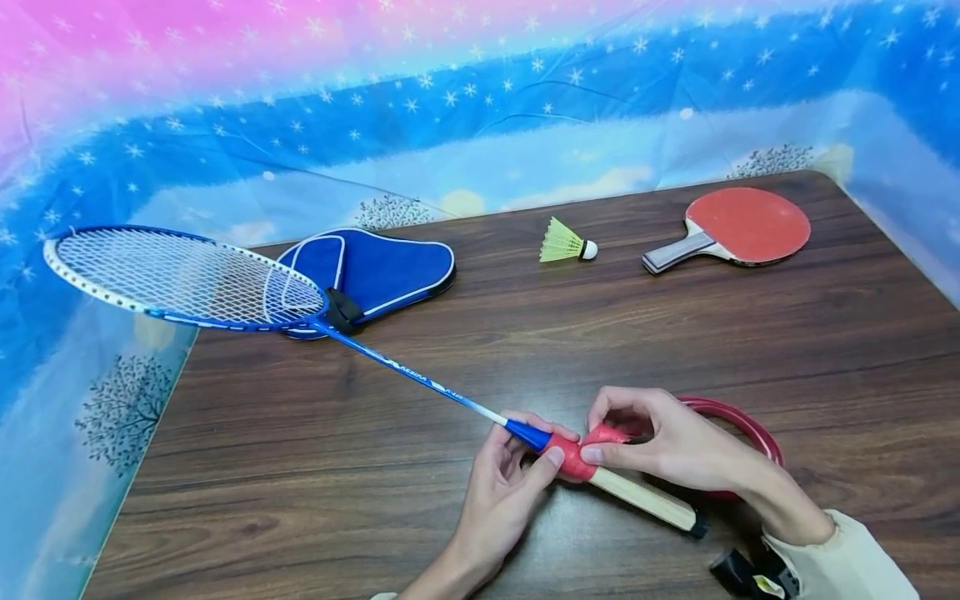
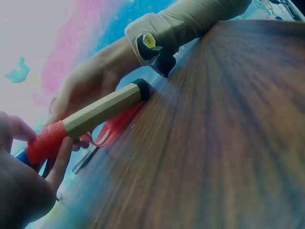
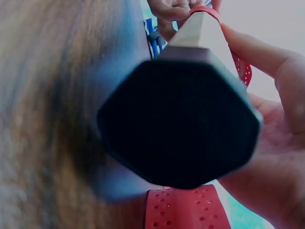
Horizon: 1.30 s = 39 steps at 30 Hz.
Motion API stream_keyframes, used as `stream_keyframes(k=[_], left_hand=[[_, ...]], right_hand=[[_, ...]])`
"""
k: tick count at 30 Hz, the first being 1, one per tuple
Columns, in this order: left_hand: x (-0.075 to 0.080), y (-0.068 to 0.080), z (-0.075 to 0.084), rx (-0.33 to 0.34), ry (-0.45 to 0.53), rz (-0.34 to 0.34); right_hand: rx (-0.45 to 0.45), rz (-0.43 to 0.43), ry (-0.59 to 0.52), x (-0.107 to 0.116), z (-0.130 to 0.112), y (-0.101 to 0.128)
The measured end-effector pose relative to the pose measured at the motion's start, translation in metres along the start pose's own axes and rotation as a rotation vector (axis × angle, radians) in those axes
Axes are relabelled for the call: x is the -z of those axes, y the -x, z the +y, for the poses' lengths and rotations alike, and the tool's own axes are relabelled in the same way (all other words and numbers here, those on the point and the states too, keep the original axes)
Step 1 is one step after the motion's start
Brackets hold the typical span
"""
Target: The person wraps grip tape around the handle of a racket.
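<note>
Head view: left hand [image 1: 501,479] grips racket handle [image 1: 645,497]; right hand [image 1: 667,446] pinches soft, stretchy red grip tape [image 1: 573,457] beside it; the racket looks light, best held at the handle.

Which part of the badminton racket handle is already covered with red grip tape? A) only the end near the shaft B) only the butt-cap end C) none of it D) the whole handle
A: the red grip tape covers only the shaft end of the badminton racket handle, where both hands meet; the bare wooden handle runs on to the black butt cap.
</note>
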<state>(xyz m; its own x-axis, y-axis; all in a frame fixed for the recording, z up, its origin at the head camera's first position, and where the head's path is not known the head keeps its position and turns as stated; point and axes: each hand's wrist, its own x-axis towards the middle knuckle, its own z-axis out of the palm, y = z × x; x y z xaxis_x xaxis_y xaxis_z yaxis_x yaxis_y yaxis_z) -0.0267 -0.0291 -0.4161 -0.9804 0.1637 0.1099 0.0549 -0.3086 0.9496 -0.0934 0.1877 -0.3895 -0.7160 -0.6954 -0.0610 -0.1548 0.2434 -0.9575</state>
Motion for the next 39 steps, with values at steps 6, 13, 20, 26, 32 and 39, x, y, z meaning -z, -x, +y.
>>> stream_keyframes(k=[6,13,20,26,32,39], left_hand=[[0.0003,0.0001,0.0025,0.029,0.029,0.003],[0.0007,-0.0007,0.0038,0.109,0.053,0.011],[0.0010,0.0005,0.0039,0.085,0.014,-0.010],[0.0007,0.0012,0.0020,0.101,0.019,-0.005],[0.0029,-0.0002,-0.0004,0.076,0.028,-0.039],[0.0031,-0.0004,-0.0010,0.066,0.021,-0.048]], right_hand=[[-0.008,-0.028,-0.053,-0.0011,-0.0007,-0.0015],[-0.030,0.009,-0.008,-0.0042,-0.0005,-0.0014],[0.022,0.043,0.051,-0.0088,0.0028,-0.0029],[0.045,0.062,0.076,-0.0086,0.0039,-0.0029],[0.002,0.107,0.200,-0.0067,0.0036,-0.0024],[0.037,0.082,0.204,-0.0046,0.0026,-0.0004]])
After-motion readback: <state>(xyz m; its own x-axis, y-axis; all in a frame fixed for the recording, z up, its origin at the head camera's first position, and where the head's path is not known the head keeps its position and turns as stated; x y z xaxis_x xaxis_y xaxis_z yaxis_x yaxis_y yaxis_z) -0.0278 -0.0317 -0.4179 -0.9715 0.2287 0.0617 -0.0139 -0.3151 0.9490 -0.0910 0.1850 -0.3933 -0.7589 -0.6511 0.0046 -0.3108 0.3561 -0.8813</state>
